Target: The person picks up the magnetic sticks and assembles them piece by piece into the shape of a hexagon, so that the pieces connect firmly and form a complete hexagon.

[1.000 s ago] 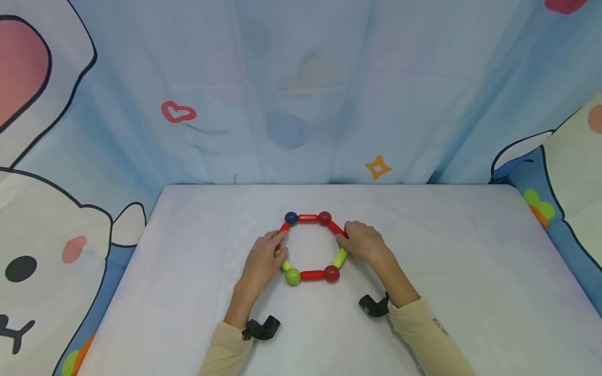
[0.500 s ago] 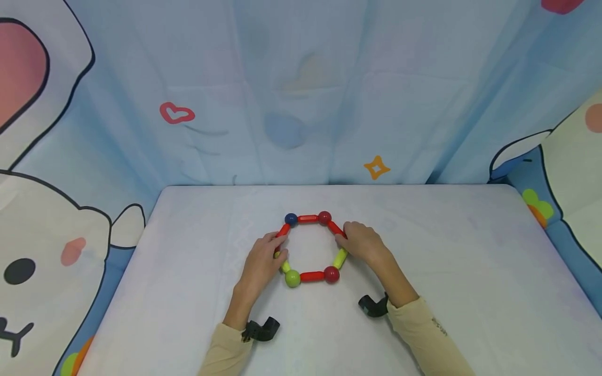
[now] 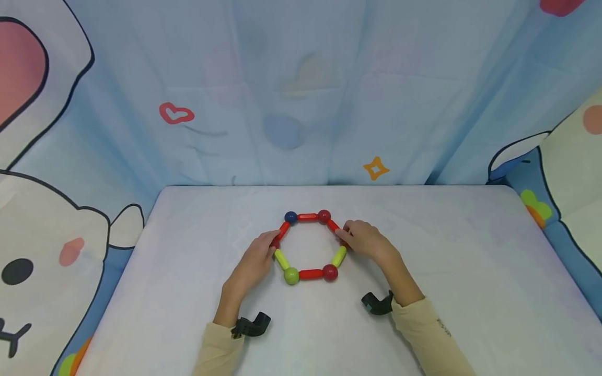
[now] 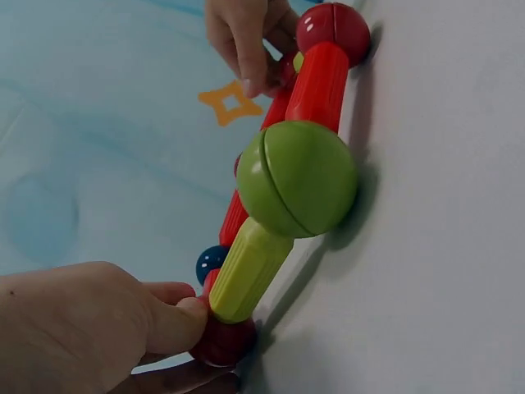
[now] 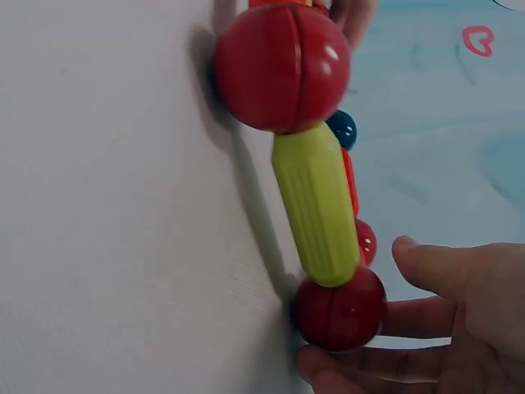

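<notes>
A ring of magnetic balls and rods lies on the white table [image 3: 447,250]. Its green ball [image 3: 291,276] is at the lower left, and the blue ball [image 3: 290,217] is at the far left. My left hand [image 3: 254,261] holds the dark red ball [image 4: 221,341] at the left corner; thumb and fingers lie on either side. At the right corner, my right hand [image 3: 369,241] touches another red ball [image 5: 340,308] with its fingers, while its thumb stands away from it. Yellow-green rods [image 5: 316,205] join these corners to the near balls; the other rods are red [image 3: 308,217].
Behind the table hangs a light blue curtain [image 3: 211,62] with cartoon figures. A black wrist camera [image 3: 252,325] sits on the left wrist and another black camera [image 3: 377,303] on the right one.
My left hand has drawn outward to the left, its thumb leaving the inside of the ring, so the left red ball shows. My right wrist has shifted slightly right. The ring has barely moved.
</notes>
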The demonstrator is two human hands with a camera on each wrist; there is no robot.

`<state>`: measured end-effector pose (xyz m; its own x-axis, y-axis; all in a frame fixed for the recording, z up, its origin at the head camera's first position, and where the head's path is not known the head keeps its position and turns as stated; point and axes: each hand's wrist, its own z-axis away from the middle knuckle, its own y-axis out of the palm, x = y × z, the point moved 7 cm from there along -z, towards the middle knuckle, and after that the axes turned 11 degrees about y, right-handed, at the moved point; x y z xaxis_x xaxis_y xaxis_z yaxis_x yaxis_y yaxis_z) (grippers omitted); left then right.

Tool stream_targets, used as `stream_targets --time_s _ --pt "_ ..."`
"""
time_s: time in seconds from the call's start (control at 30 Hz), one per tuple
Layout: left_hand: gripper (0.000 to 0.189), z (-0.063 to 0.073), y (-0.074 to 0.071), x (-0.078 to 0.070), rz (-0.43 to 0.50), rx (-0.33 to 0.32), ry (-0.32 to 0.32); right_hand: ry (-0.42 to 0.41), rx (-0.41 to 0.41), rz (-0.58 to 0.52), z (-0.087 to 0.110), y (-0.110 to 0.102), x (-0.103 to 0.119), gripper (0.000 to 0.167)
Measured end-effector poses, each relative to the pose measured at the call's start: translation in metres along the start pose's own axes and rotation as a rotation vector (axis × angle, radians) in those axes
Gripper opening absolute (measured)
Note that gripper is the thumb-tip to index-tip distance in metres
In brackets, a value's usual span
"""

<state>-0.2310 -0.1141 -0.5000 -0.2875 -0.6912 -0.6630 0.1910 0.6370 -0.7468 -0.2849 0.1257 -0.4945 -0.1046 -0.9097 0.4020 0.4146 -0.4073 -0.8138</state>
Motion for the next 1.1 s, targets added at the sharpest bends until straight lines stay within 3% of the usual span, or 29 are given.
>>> stream_targets --time_s 0.17,0.3,0.7,1.1 --pt "0.046 0.002 -0.005 0.005 -0.032 0.014 -0.024 -0.026 0.022 0.014 0.000 -0.006 -0.003 0.033" --pt "0.044 0.002 -0.007 0.005 -0.067 -0.008 -0.008 -0.039 0.035 -0.002 0.000 -0.007 -0.004 0.030" --pt "0.042 -0.003 -0.009 0.016 -0.156 -0.133 -0.015 -0.033 -0.058 -0.059 -0.007 -0.005 0.003 0.028" --pt "0.041 -0.007 -0.008 0.013 -0.209 -0.164 0.016 -0.024 -0.091 -0.068 -0.005 -0.008 0.000 0.027"
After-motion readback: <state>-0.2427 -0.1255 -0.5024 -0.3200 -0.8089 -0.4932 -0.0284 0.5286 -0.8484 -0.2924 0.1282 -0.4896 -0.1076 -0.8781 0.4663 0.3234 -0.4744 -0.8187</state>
